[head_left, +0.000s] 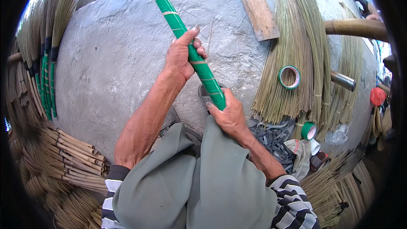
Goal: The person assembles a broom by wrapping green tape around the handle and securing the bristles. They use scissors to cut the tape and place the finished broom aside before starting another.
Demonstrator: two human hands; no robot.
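A broom handle (170, 16), wrapped in shiny green tape with tan bands showing between the turns, slants from the upper middle down toward my knees. Around its middle my left hand (182, 55) is closed, the thumb lying along the top. My right hand (231, 114) grips the near end, its thumb and fingers on either side of the stick. Something dark sits at the handle's far tip, mostly cut off by the frame's edge. Below the handle, part of a dark sandal (206, 97) shows on the ground.
Right of me, a green tape roll (289, 77) lies on broom straw (296, 46); another tape roll (308, 130) sits by grey strips (273, 140). A wooden board (256, 6) lies beyond. Finished brooms (50, 51) stand at left, above bundled sticks (80, 154). Bamboo pole (356, 28) at far right.
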